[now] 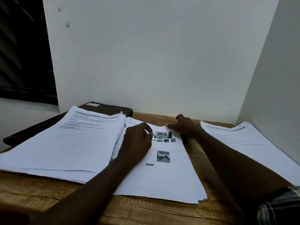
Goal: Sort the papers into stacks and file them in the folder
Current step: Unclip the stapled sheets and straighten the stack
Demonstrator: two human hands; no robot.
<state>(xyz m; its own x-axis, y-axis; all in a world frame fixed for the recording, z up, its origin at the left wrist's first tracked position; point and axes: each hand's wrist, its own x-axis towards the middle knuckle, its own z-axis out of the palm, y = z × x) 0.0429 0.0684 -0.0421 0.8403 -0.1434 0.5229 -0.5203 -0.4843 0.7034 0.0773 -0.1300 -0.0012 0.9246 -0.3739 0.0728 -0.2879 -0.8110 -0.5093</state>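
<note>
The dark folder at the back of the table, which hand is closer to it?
Left. The left hand rests on the middle stack, just right of the pile covering the dark folder. The right hand is farther right, at that stack's far right corner.

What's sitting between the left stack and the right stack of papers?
The middle stack, photos printed on its top sheet, with both hands on it, left hand and right hand; bare table beyond. Head view.
</note>
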